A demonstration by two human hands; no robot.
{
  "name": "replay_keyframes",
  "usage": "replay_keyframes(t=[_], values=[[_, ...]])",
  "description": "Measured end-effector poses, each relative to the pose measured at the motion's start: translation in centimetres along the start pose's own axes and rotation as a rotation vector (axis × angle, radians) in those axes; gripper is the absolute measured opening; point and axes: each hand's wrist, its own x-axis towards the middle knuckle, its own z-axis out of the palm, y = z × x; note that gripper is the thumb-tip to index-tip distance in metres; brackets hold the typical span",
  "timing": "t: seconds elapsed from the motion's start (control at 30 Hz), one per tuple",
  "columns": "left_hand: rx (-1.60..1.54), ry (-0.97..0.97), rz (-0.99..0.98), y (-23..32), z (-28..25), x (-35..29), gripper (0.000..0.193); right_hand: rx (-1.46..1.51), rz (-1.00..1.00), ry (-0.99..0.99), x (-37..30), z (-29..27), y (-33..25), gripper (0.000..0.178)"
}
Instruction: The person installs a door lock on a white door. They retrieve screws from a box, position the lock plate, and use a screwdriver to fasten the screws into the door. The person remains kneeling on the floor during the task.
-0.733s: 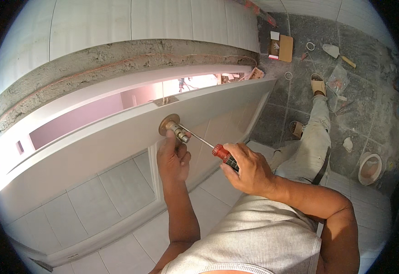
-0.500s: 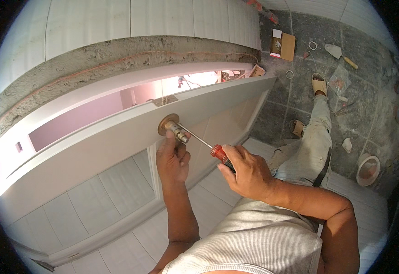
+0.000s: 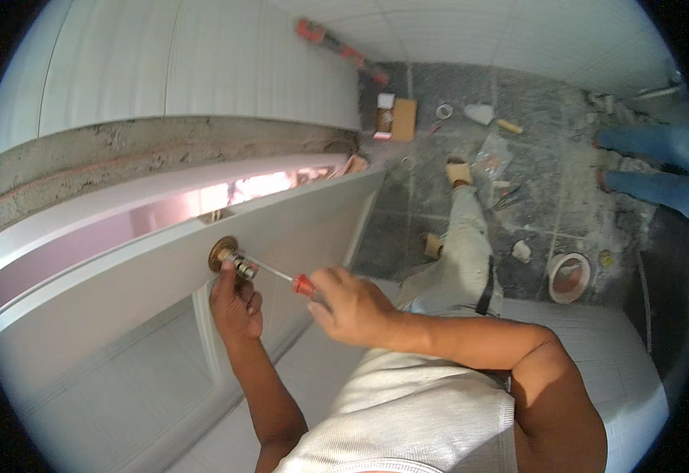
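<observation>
Fingers of the left hand (image 3: 235, 303) pinch the metal lock cylinder (image 3: 239, 264) just off the brass rose (image 3: 222, 252) on the white door (image 3: 123, 331). Right hand (image 3: 354, 309) wraps the red-handled screwdriver (image 3: 281, 276), tip at the cylinder. Small, rigid, probably slippery hardware; best gripped at its sides.

A flat brown cardboard box (image 3: 403, 119) lies on the dark floor (image 3: 534, 102) well beyond the right hand (image 3: 352, 306), against the foot of the white wall. Touching its left edge sits a smaller white box (image 3: 384, 101), with a red-and-white pack (image 3: 381, 135) just below it. Farther right of the hand, a clear plastic bag (image 3: 492, 162) lies crumpled on the floor. No signs or screens are visible.
</observation>
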Motion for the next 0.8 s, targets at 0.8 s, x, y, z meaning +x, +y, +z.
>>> replay_keyframes(t=[0.8], values=[[0.031,-0.178,0.228,-3.9,-1.5,5.2,0.027,0.474,0.538,-0.275,1.4,1.7,0.1,0.028]])
